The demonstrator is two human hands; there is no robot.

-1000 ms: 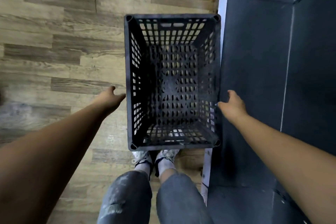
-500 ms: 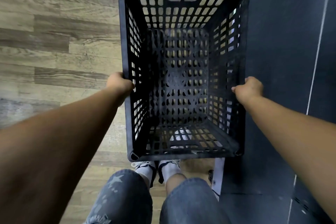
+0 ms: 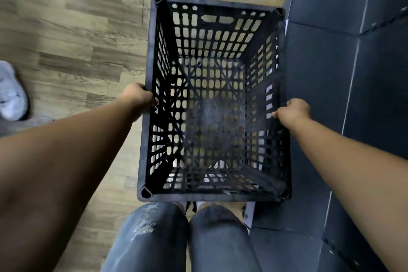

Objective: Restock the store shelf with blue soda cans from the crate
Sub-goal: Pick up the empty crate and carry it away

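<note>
- Fingers (image 3: 152, 100) of the left hand (image 3: 138, 97): curled over the left rim of the crate (image 3: 217, 196), grasping it. One second ago this hand was open and short of the rim; half a second ago it had closed on it.
- White shoe (image 3: 12, 93), well to the left of the crate on the wood floor (image 3: 72, 35): absent from both earlier views. Whose shoe it is cannot be told.
- Crate, centre: black, slotted, held between the two hands above the person's knees (image 3: 181, 236). Its base shows only floor and the person's shoes through the slots; no blue soda can is visible inside. Compared with the earliest view it sits larger in frame and at a changed angle, which suggests it has been lifted off the floor.
- Fingers of the right hand (image 3: 293, 109): wrapped over the right rim of the crate, grasping it. This hand likewise went from open beside the rim to clenched on it.
- Dark tiled floor (image 3: 326, 86), right of the crate: the crate's right edge overhangs it. No store shelf is in view.
- Reading: with the crate empty and now gripped on both sides, unloading appears finished; the step in hand is probably carrying the crate away or off for refilling.
</note>
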